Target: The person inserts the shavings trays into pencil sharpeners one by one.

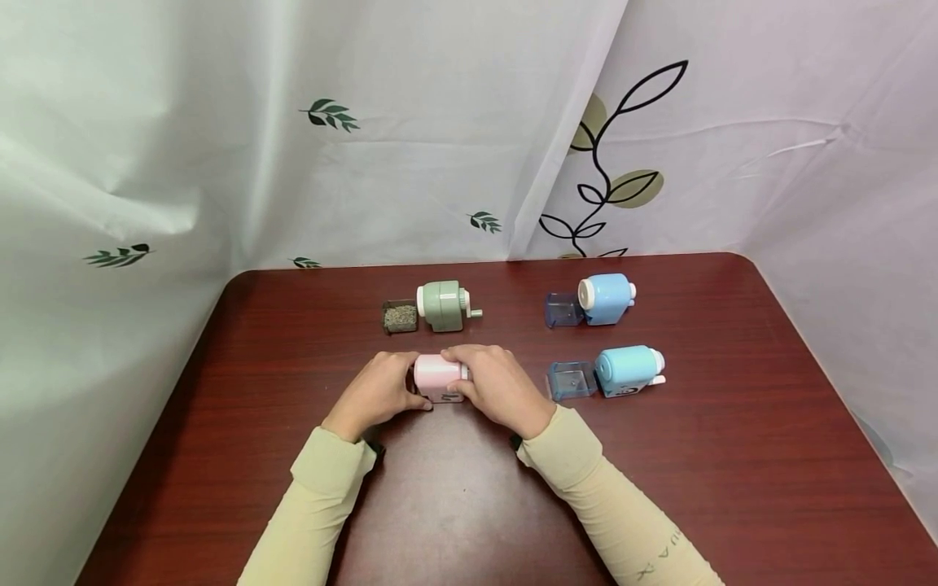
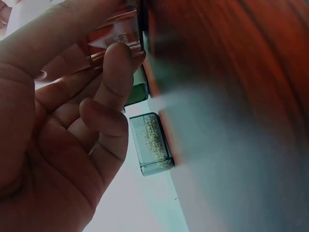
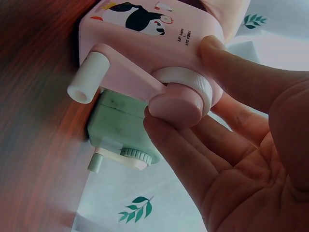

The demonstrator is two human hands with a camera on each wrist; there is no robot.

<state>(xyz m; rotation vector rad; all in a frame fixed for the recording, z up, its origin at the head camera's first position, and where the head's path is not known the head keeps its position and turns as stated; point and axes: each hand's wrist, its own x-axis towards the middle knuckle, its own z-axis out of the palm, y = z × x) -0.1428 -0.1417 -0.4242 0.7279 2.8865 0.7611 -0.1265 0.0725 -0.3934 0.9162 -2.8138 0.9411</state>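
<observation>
A pink crank pencil sharpener (image 1: 437, 376) with a panda print stands on the table between the two hands. My right hand (image 1: 501, 387) grips it at the crank end, thumb on the body and fingertips by the white ring and pink crank hub (image 3: 176, 106). The crank's white knob (image 3: 88, 77) points away from the palm. At the other end, my left hand (image 1: 377, 392) pinches the sharpener's clear shavings drawer (image 2: 118, 34) between thumb and fingers. In the head view that drawer is mostly hidden by the left hand.
Behind stands a green sharpener (image 1: 444, 307), its drawer (image 1: 400, 318) of shavings beside it. To the right are a blue sharpener (image 1: 607, 299) with a clear drawer (image 1: 563, 311) and a turquoise sharpener (image 1: 628, 370) with another drawer (image 1: 572, 380). A white curtain (image 1: 410, 179) hangs behind the table.
</observation>
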